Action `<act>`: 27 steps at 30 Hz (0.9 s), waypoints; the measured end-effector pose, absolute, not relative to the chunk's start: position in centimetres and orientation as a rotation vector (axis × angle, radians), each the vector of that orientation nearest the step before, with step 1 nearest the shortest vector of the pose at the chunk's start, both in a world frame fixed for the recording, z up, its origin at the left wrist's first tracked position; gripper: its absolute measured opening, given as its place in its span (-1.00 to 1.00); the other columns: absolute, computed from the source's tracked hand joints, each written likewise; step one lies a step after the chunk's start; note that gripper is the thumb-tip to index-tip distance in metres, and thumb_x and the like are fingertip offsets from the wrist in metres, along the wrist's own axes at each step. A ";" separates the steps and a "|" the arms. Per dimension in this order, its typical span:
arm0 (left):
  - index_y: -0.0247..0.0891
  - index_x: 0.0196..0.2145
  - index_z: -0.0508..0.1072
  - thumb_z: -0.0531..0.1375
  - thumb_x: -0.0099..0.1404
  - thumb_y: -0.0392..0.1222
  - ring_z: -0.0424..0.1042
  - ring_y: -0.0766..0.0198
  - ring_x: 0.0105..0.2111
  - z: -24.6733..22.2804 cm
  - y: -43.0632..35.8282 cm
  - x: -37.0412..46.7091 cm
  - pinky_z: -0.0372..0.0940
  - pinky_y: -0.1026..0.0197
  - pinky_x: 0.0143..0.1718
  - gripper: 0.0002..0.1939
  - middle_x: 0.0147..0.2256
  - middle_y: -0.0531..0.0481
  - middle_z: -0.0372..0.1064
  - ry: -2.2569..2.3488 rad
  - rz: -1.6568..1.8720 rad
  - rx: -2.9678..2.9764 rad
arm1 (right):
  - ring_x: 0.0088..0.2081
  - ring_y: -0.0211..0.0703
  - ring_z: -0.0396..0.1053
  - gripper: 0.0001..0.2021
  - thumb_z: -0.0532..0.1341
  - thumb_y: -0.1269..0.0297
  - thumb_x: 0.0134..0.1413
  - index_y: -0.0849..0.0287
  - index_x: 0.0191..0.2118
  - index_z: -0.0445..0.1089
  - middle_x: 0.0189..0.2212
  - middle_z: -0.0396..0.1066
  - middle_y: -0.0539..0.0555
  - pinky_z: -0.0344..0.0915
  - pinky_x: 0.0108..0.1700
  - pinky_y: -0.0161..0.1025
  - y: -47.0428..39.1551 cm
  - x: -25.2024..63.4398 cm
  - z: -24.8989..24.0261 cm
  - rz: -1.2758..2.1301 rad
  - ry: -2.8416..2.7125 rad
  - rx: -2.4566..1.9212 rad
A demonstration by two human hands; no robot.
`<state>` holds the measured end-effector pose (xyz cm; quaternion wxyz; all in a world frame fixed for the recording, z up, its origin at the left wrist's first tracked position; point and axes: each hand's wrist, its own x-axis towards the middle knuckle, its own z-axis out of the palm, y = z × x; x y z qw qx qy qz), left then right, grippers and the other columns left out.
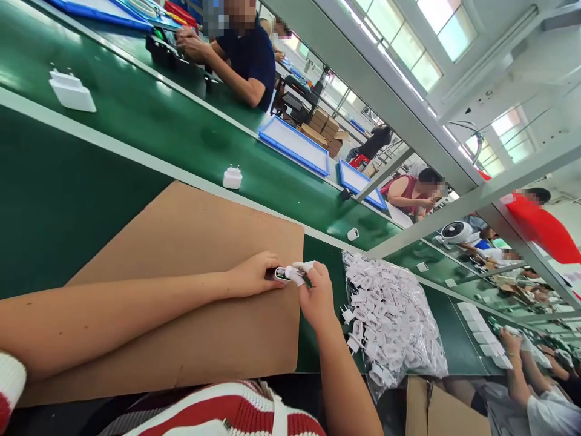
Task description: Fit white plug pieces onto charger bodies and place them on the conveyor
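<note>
My left hand [259,274] is closed around a white charger housing [282,274] above the cardboard sheet. Its open end faces right, and a bit of green circuit board shows inside. My right hand [316,289] wears white finger covers and is pinched right at that open end. Whatever sits between its fingertips is too small and too covered to name. Beneath both hands lies the brown cardboard sheet [213,242]. Just to the right of my right hand is a clear plastic bag [390,315] heaped with white charger housings.
A green conveyor belt [181,142] runs past the bench, carrying white plug chargers [232,177], one [72,91] at far left. Blue-rimmed trays [295,145] line its far side. A metal frame post [426,224] slants overhead. Co-workers sit opposite and to the right; a cardboard box [447,409] stands lower right.
</note>
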<state>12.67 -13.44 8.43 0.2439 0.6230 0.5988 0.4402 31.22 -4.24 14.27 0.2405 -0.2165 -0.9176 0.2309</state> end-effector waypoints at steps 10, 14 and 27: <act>-0.26 -0.43 0.49 0.27 0.28 0.04 0.35 0.15 -0.32 8.2 -13.6 12.6 0.21 0.18 -0.27 -0.70 -0.39 -0.04 0.35 1.587 1.261 1.731 | -0.26 -0.10 0.21 -0.76 0.14 0.64 -0.07 0.10 -0.42 0.33 -0.34 0.30 0.04 0.14 -0.27 -0.21 -4.8 29.1 14.3 0.138 -2.824 -0.600; -0.27 -0.44 0.49 0.28 0.26 0.02 0.34 0.16 -0.32 7.9 -13.6 12.6 0.21 0.19 -0.28 -0.71 -0.40 -0.03 0.35 1.590 1.289 1.721 | -0.31 -0.13 0.20 -0.77 0.14 0.64 -0.12 0.12 -0.46 0.32 -0.38 0.29 0.02 0.06 -0.32 -0.21 -5.0 28.6 14.5 -0.006 -2.876 -0.643; -0.27 -0.45 0.46 0.26 0.21 0.11 0.35 0.15 -0.30 8.1 -13.1 12.8 0.20 0.21 -0.30 -0.65 -0.42 0.00 0.34 1.628 1.211 1.687 | -0.21 -0.12 0.33 -0.83 0.18 0.51 -0.02 0.11 -0.35 0.46 -0.31 0.43 0.03 0.09 -0.14 -0.17 -5.7 28.4 15.5 -0.104 -2.937 -0.745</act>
